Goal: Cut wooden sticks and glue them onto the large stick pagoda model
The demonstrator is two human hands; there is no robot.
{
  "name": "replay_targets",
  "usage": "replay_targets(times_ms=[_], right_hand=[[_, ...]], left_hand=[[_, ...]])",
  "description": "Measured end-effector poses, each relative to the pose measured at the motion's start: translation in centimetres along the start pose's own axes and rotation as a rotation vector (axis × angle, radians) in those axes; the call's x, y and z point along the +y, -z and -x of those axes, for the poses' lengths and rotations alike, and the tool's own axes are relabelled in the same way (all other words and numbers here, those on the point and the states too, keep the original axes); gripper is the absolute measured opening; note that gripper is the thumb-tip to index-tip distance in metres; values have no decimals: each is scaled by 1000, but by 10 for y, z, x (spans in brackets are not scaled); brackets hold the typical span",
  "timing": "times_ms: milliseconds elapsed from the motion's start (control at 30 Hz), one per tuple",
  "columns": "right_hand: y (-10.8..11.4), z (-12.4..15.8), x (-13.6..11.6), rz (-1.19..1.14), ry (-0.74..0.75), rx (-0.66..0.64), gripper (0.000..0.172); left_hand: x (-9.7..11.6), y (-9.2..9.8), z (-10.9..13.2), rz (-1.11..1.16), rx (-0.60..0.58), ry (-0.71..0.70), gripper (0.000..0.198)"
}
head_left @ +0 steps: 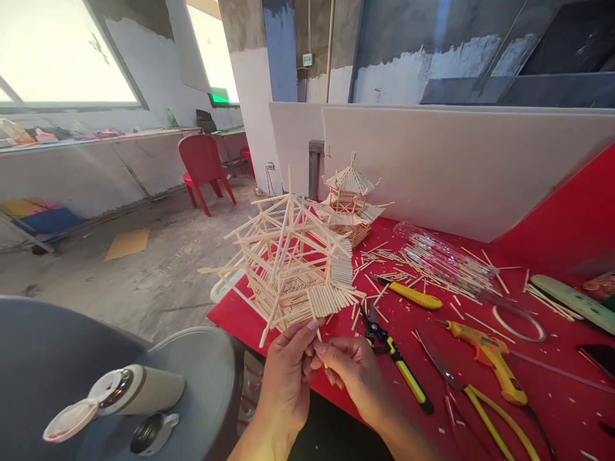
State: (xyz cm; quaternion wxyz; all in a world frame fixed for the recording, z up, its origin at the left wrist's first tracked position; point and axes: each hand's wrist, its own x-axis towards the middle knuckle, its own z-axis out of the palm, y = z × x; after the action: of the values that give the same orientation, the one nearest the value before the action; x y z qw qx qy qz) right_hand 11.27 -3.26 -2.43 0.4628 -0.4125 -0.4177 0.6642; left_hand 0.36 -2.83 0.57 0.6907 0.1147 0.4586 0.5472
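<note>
My left hand (287, 374) pinches the lower edge of the stick-built roof frame (288, 269) between thumb and fingertips, holding it tilted above the near corner of the red table (567, 410). My right hand (354, 374) sits just beside it, thumb and forefinger pressed together on a short stick (321, 338) that points up at the frame's slatted edge. I cannot tell whether the stick touches the slats.

The only bag here is the clear plastic bag (435, 251), which lies on its side further back with thin sticks spilling from it onto the table. At my lower left, a white flask (137, 390) lies on a grey round surface (202, 365) with its cap (70, 422) flipped open; what is inside it is hidden.

Behind the frame stands a finished stick pagoda (349, 200), partly covered by what I hold. Loose sticks lie scattered between the two. To the right of my hands are black-and-yellow cutters (394, 357), a yellow utility knife (412, 294), a yellow glue gun (491, 355), yellow-handled snips (473, 398) and a ring of tape (519, 323). White boards (456, 166) lean along the table's far side, and a red chair (204, 165) stands on the floor well away.
</note>
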Motion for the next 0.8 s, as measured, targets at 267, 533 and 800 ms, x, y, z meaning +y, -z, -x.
replay_targets(times_ms=[267, 533, 800], right_hand=[[1, 1, -1, 7, -8, -11, 39], [-6, 1, -9, -25, -18, 26, 39], [-6, 0, -9, -1, -13, 21, 39]], left_hand=[[-1, 1, -3, 13, -2, -15, 34], [-2, 3, -4, 21, 17, -13, 33], [-2, 1, -2, 44, 13, -15, 32]])
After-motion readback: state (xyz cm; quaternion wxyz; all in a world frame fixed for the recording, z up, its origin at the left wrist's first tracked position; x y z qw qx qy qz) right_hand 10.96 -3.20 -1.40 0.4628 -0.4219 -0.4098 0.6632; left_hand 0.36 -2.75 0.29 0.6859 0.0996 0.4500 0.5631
